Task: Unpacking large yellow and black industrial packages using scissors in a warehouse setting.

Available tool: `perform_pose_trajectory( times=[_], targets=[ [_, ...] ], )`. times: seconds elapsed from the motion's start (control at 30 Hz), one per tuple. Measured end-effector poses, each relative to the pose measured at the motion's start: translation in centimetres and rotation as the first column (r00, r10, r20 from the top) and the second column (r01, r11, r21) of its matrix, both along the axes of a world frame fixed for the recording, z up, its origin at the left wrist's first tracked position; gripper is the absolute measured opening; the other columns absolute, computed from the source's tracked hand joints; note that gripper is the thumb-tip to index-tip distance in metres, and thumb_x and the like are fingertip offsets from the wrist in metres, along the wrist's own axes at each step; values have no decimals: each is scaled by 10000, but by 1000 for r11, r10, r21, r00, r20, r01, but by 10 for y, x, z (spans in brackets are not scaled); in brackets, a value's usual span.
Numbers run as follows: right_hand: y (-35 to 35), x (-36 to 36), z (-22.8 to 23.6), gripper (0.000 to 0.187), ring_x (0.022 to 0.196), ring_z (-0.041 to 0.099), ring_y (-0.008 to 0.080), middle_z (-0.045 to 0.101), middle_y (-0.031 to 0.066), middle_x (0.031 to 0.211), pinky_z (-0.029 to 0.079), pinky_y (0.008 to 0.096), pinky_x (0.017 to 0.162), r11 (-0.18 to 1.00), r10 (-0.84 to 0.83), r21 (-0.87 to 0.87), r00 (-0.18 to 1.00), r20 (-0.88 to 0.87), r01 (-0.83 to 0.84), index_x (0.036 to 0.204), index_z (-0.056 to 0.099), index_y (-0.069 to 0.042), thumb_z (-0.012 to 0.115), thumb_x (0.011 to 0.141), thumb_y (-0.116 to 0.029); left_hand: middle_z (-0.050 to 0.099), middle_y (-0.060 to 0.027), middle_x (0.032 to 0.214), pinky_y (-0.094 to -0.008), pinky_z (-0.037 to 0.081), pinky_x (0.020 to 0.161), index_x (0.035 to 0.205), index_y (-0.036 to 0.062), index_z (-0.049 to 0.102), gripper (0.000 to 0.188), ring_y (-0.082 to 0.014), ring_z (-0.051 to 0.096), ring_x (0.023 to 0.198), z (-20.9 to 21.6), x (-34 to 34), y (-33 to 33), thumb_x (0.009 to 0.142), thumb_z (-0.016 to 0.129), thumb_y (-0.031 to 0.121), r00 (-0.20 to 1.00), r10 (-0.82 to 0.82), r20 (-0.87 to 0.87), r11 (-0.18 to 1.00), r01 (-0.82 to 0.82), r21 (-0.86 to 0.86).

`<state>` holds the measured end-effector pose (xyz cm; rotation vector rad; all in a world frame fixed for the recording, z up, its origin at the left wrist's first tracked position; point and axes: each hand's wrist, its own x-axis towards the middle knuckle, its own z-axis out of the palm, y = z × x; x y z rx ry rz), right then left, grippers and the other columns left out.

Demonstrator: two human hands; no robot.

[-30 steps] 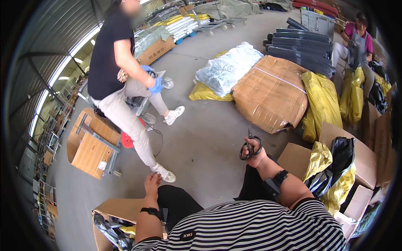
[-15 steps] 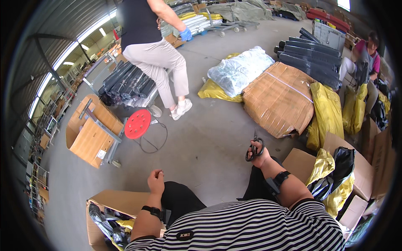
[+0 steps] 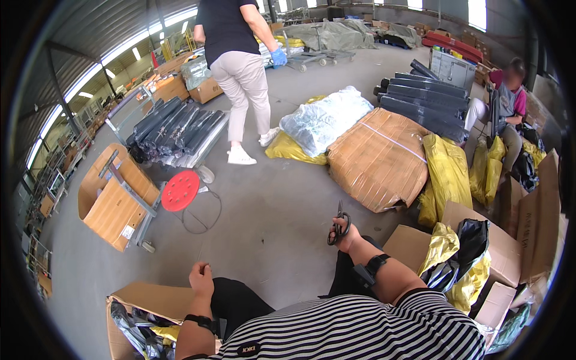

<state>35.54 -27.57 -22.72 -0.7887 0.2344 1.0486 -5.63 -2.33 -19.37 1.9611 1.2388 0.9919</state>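
Observation:
My right hand [image 3: 348, 239] grips black-handled scissors [image 3: 340, 212] above my right knee, with the blades pointing up and away from me. Over my left knee, my left hand [image 3: 200, 279] is closed, fingertips pressed together; whatever it may hold is too small to make out. By my left forearm stands an open cardboard box [image 3: 155, 296] of dark and yellow plastic-wrapped items. Beside my right arm, another open carton [image 3: 405, 245] has yellow wrapping [image 3: 440, 244] and black plastic [image 3: 473, 240] sticking out.
Ahead lie a large strapped brown package [image 3: 379, 157], a white plastic-wrapped bundle [image 3: 327, 122] and yellow sacks [image 3: 447, 171]. A red cable reel [image 3: 180, 191] and wooden-sided cart [image 3: 120, 201] stand left. One person [image 3: 243, 78] stands ahead; another [image 3: 510, 108] sits far right, near black rolls [image 3: 427, 96].
The view has shifted, so the scene sits further left. The person ahead has stepped farther away, past the loaded trolley. My right hand still holds the scissors; my left stays closed.

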Motion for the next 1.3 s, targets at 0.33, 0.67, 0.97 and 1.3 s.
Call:
perform_pose_trajectory(
  times=[0.33, 0.67, 0.97, 1.3],
  targets=[
    [5, -7, 9, 222, 592, 493, 198, 517, 41, 715, 394, 358, 556, 993, 17, -116, 999, 28, -14, 956, 512, -171, 673, 804, -195, 653, -136, 796, -326, 497, 689, 920, -29, 629, 122, -211, 624, 717, 1, -4, -4, 861, 568, 58, 995, -42, -94, 997, 48, 58],
    [-6, -11, 11, 217, 600, 498, 200, 525, 55, 745, 388, 356, 560, 997, 15, -78, 999, 35, -12, 978, 523, -169, 664, 814, -190, 609, -70, 814, -282, 475, 698, 1012, 2, 602, 147, -141, 591, 753, 53, 15, 4, 879, 580, 61, 988, -114, 100, 991, 120, -51],
    [-4, -5, 10, 242, 615, 501, 208, 525, 69, 758, 414, 355, 580, 995, -50, -82, 999, -4, 49, 984, 511, -136, 670, 809, -191, 608, -48, 1060, -264, 470, 771, 1053, 68, 573, 179, -142, 581, 876, 94, 96, 14, 911, 578, 177, 364, 320, 875, 550, 680, -484],
    [0, -1, 5, 235, 615, 519, 204, 534, 65, 753, 405, 352, 551, 981, 37, -193, 999, 25, -31, 941, 495, -128, 679, 809, -190, 617, -21, 971, -263, 445, 708, 1040, 95, 588, 168, -104, 561, 833, 18, 112, 26, 894, 592, 177, 453, 449, 771, 544, 545, -637]
  ],
)
